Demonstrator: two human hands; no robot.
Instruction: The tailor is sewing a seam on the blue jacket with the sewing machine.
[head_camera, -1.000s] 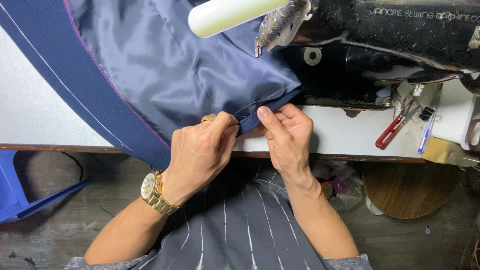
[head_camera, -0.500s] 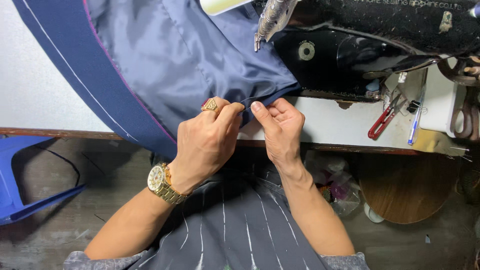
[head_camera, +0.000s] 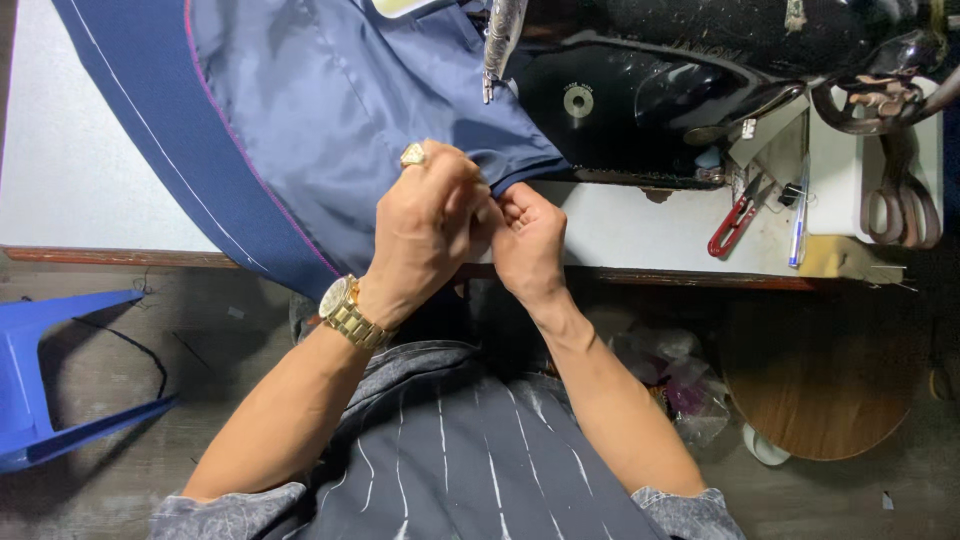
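So the piece being worked is a glossy slate-blue lining fabric (head_camera: 330, 110) sewn onto a darker navy pinstriped cloth band (head_camera: 150, 130), with a thin magenta piping line running along where they meet. It's spread flat over the white table, the striped band slanting down to the front edge. The lining's lower corner is bunched up and pinched at the table edge, right by the black sewing machine.

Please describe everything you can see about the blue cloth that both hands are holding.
The blue cloth looks like smooth, slightly shiny lining joined to a darker navy band with a thin pale stripe and a pink seam line. It lies spread over the white table, its corner reaching the black sewing machine. The left hand and right hand pinch its near edge together at the table's front.
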